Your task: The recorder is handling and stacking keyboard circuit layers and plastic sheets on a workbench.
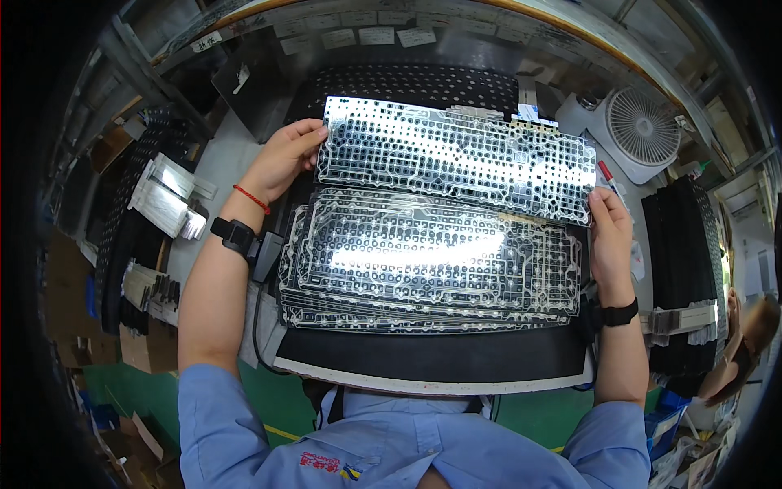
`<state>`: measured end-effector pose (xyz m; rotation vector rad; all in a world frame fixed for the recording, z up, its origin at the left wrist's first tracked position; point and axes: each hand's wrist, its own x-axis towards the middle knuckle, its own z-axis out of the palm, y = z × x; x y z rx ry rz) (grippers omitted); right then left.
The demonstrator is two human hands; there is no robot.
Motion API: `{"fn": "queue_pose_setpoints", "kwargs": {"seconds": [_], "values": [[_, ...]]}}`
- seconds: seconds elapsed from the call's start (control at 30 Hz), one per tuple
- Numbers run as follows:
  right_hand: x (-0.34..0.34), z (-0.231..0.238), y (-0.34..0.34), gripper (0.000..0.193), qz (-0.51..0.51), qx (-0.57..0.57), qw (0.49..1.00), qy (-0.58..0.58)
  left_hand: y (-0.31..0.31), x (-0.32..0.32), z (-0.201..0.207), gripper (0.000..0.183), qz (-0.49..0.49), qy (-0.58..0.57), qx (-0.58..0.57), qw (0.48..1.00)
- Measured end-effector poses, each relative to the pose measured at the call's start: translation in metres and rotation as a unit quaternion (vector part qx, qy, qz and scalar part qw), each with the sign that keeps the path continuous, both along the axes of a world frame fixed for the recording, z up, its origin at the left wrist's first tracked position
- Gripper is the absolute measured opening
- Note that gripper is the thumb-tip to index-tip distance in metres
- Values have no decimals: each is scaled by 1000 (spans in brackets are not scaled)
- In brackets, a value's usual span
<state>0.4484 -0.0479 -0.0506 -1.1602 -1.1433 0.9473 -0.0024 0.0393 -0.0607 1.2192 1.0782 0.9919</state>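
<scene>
Between my two hands a keyboard membrane sheet [456, 155], clear with silvery circuit lines and rows of dots, is held up by its short ends and slants down to the right. My left hand [287, 156] pinches its left end, thumb on top. At the lower right corner my right hand [609, 232] grips the other end. Just nearer to me lies a loose stack of similar membrane sheets [432, 261], their edges fanned out and light glaring off the top one. The stack rests on a black work surface [432, 354] with a pale front edge.
A white fan [639, 130] stands at the back right, with a red marker [605, 171] near it. Bundles of clear sheets [167, 196] sit on a black rack at left, and more strips [688, 320] at right. Another person [741, 354] is at the far right.
</scene>
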Motion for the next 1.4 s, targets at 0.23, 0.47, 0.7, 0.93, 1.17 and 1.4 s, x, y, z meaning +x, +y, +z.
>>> {"fn": "queue_pose_setpoints", "kwargs": {"seconds": [0.23, 0.47, 0.7, 0.93, 1.17, 1.4], "values": [[5, 5, -5, 17, 1, -7, 1000, -8, -3, 0, 7, 13, 9, -41, 3, 999], [5, 5, -6, 17, 7, 3, 1000, 7, -5, 3, 10, 17, 21, -23, -4, 1000], [9, 5, -7, 16, 16, -9, 1000, 4, -1, -2, 6, 15, 3, -17, 10, 1000], [9, 2, -2, 17, -10, 13, 1000, 1, -4, 4, 7, 14, -23, -21, 24, 999], [6, 6, 7, 17, -66, 37, 997, 32, -3, 7, 9, 14, -41, -18, 25, 999], [9, 3, 18, 16, -86, 50, 993, 59, -4, 5, 7, 14, -46, -18, 41, 998]]}}
